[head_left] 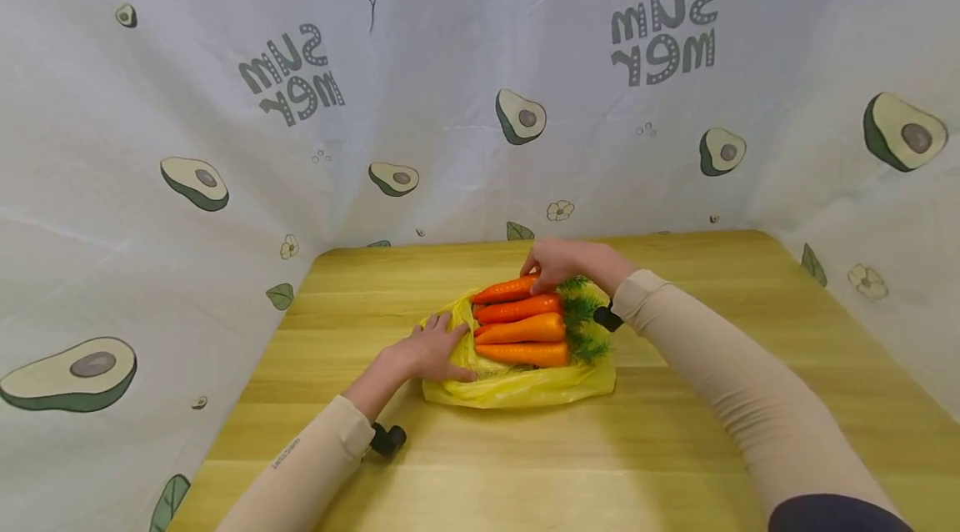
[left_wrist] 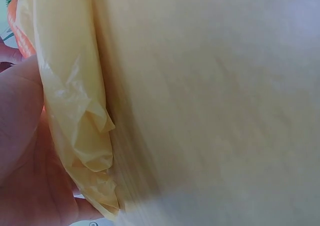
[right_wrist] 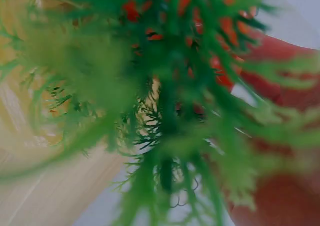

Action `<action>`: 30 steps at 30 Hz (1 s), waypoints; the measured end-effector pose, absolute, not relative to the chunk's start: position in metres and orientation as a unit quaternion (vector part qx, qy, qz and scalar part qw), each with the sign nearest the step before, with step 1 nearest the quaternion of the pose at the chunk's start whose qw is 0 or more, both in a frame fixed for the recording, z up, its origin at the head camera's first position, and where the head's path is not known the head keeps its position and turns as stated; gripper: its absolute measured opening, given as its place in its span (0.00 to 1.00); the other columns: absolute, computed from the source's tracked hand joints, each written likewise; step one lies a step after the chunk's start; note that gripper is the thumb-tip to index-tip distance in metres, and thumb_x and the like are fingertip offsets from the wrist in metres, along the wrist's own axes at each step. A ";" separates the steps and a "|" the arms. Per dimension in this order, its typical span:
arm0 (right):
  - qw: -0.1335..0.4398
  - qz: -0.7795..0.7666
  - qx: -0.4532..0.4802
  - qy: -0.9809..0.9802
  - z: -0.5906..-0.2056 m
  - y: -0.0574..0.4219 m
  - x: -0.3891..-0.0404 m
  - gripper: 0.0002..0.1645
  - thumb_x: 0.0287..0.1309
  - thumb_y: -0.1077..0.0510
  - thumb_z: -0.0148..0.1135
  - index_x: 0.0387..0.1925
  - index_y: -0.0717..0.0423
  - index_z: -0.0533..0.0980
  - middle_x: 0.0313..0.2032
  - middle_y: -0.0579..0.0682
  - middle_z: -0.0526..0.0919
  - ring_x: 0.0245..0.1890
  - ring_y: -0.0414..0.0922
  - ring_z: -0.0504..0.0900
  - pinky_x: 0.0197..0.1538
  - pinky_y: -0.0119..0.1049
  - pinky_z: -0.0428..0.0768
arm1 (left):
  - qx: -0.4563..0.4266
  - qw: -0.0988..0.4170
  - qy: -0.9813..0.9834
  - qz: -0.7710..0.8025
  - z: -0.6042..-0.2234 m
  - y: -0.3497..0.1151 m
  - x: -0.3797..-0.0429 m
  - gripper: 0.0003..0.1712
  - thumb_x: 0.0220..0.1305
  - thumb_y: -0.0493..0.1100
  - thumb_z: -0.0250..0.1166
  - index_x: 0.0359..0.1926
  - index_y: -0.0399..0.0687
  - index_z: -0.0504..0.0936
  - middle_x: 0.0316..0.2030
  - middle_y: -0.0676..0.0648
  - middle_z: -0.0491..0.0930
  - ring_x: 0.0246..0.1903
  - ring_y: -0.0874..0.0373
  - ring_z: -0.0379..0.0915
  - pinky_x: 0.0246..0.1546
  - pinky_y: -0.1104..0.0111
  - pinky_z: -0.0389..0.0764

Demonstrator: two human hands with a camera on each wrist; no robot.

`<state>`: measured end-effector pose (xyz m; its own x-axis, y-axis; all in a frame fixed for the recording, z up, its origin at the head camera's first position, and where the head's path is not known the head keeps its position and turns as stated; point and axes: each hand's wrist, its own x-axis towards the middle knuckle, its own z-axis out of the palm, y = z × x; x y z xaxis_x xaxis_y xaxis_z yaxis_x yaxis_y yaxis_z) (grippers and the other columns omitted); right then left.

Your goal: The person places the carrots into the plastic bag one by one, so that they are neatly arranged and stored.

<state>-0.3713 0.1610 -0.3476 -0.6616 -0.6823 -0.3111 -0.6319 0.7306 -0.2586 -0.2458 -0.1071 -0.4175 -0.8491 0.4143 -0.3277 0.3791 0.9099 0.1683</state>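
Note:
Several orange carrots (head_left: pixel 521 329) with green leafy tops (head_left: pixel 587 315) lie side by side on a yellow plastic bag (head_left: pixel 525 388), their tips pointing left. My right hand (head_left: pixel 558 263) grips the farthest, reddest carrot (head_left: pixel 501 291) near its leafy end. In the right wrist view, blurred green leaves (right_wrist: pixel 170 111) cover much of that hand (right_wrist: pixel 280 136). At the bag's left edge my left hand (head_left: pixel 431 351) rests with its fingers spread on the plastic. The left wrist view shows this hand (left_wrist: pixel 30 161) against a crumpled fold of the bag (left_wrist: pixel 75 96).
A wooden table (head_left: pixel 510 465) extends around the bag. Behind it and along both sides hangs a pale curtain (head_left: pixel 450 82) printed with avocados and lettering. Each wrist carries a small black camera, the left one (head_left: pixel 387 440) just above the table.

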 end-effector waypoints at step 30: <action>0.187 -0.080 -0.362 0.910 -0.340 0.170 -0.369 0.27 0.71 0.48 0.60 0.65 0.57 0.76 0.53 0.58 0.84 0.51 0.52 0.82 0.57 0.49 0.79 | 0.209 0.172 0.958 0.093 -0.406 -0.114 -0.262 0.48 0.64 0.67 0.64 0.77 0.49 0.62 0.77 0.34 0.53 0.76 0.39 0.52 0.72 0.46 0.61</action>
<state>-0.3687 0.1699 -0.3396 -0.6678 -0.6888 -0.2821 -0.6291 0.7249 -0.2807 -0.2622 -0.1138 -0.4059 -0.8529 0.4333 -0.2913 0.3690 0.8950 0.2508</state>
